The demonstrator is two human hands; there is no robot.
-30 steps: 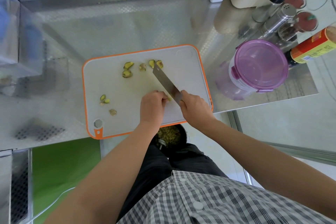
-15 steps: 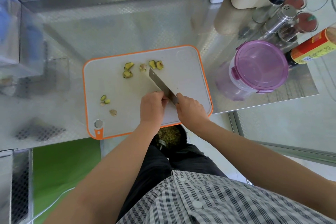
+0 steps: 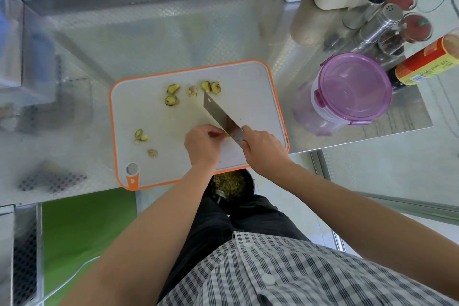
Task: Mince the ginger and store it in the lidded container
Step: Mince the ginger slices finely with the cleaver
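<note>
While you work across the white plastic cutting board with the orange rim (image 3: pixel 251 64), start your eye at its left side. A few small yellow-green ginger offcuts (image 3: pixel 140 135) lie loose there, well apart from the cut, and can wait.

Your left hand (image 3: pixel 202 146) is curled over. Its fingertips (image 3: pixel 215 133) pinch a thin yellow sliver of ginger (image 3: pixel 227 134) to the board, right against the flat of the blade. That piece looks very small and gives little to hold. So I'd tuck the tips behind the knuckles and let the knuckles guide the steel.

The rectangular steel cleaver (image 3: pixel 219 115) runs diagonally, its far end pointing away from you. Your right hand (image 3: pixel 263 153) is wrapped round the handle, which is hidden beneath it, with one finger reaching onto the heel of the blade. Short, low strokes with the far end kept close to the board should serve best.

Farther right, off the board on the stainless steel counter (image 3: pixel 149 32), stands the round clear plastic container with the purple clip-on lid (image 3: pixel 352 89). The lid is on and must come off before anything goes in.

As for the ginger, the far slices (image 3: pixel 172 94) and the pair beside the blade's end (image 3: pixel 211 87) are pale yellow-green with darker edges. They are coarse and not yet minced, so most of the chopping seems still to be done.
</note>
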